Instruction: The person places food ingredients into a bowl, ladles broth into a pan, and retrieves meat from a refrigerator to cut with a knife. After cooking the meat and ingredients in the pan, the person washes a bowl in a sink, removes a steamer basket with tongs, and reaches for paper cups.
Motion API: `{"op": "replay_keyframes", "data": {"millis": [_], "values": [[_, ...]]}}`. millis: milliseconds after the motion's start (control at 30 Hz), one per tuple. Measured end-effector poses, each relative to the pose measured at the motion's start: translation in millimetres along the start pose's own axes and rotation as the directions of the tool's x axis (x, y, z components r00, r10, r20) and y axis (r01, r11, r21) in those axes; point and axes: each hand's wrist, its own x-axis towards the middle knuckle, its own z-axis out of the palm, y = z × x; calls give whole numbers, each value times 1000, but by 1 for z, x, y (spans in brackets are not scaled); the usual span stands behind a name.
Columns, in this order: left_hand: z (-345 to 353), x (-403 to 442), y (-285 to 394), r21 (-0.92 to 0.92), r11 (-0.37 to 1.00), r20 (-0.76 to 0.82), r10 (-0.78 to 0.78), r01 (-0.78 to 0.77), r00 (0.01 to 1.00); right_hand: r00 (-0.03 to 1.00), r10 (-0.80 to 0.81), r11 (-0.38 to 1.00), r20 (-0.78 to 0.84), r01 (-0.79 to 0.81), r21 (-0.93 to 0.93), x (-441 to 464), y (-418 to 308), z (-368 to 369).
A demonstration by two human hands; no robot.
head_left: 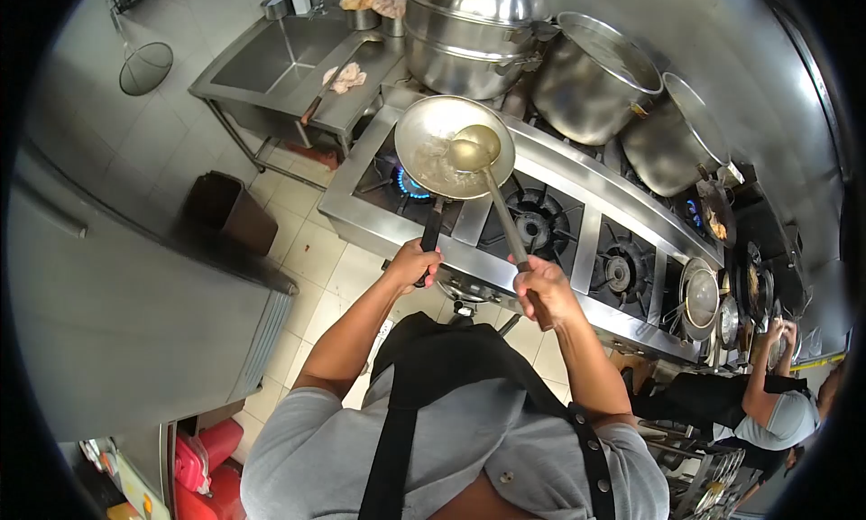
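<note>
My left hand (417,264) is closed around the black handle of a frying pan (419,128), which is held over the left part of the stove. Clear liquid lies in the pan, and a blue flame (413,184) shows beside its lower left edge. In my right hand (545,290) is the brown grip of a long-handled ladle (507,215). The ladle's bowl is inside the pan, over the liquid; whether it touches the pan's bottom I cannot tell.
Large steel pots (595,87) stand along the back of the stove (586,249). A sink (271,60) is at the upper left, with a skimmer (145,68) hanging nearby. A bin (225,215) stands on the floor at left. Another person (767,403) works at the far right.
</note>
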Motion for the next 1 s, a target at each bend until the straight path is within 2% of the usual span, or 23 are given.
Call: {"op": "replay_keyframes", "data": {"millis": [100, 200, 300, 333, 467, 533, 567, 600, 667, 700, 733, 867, 1000], "values": [[-20, 0, -17, 15, 1000, -55, 9, -8, 998, 1000, -12, 986, 18, 15, -167, 17, 35, -1], [-40, 6, -27, 2, 1000, -67, 1, -1, 998, 998, -25, 866, -55, -6, -501, 24, 52, 3], [-56, 15, -39, -16, 1000, -91, -8, 7, 996, 979, -198, 664, -54, 94, -742, 19, 57, 4], [-60, 18, -42, -25, 1000, -99, -12, 10, 995, 948, -318, 467, -29, 130, -875, 25, 66, -5], [-74, 32, -58, -69, 998, -117, -23, 15, 993, 893, -450, 146, 4, 79, -986, 32, 78, -19], [-75, 35, -58, -84, 996, -124, -31, 21, 992, 908, -418, 221, 12, 115, -968, 39, 82, -28], [-76, 37, -58, -87, 996, -129, -40, 29, 991, 915, -404, 260, 15, 130, -957, 41, 84, -32], [-76, 39, -56, -89, 995, -132, -50, 38, 990, 933, -358, 444, 30, 198, -874, 41, 74, -22], [-80, 47, -58, -73, 996, -134, -61, 52, 989, 993, -106, 788, -45, 57, -612, 43, 53, -8], [-82, 51, -59, -62, 996, -132, -66, 58, 989, 999, 24, 899, -41, -40, -436, 43, 47, -4], [-86, 53, -59, -87, 994, -117, -79, 69, 990, 1000, 6, 956, 5, -5, -292, 44, 44, -4], [-90, 61, -54, -144, 978, -21, -154, 149, 988, 996, -67, 991, 55, 60, 121, 37, 7, -8], [-97, 61, -55, -129, 979, -16, -160, 156, 987, 908, -411, 872, 87, 363, 329, 41, -59, -19]]}}
